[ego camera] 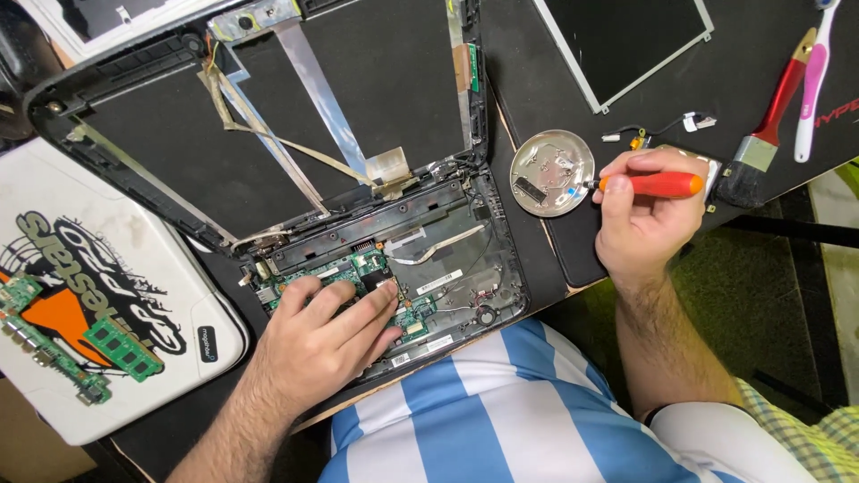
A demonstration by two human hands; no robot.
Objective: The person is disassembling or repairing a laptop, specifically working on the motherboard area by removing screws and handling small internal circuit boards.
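Screwdriver (650, 184) gripped in right hand (640, 224), tip at round dish (551, 172).

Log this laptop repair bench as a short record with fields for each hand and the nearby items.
left hand: left hand flat on the green circuit board inside the opened laptop
right hand: right hand holding an orange-handled screwdriver, tip at the round metal dish
right of dish: paintbrush, pink toothbrush
far left: green memory module on a white case
top right: removed screen panel
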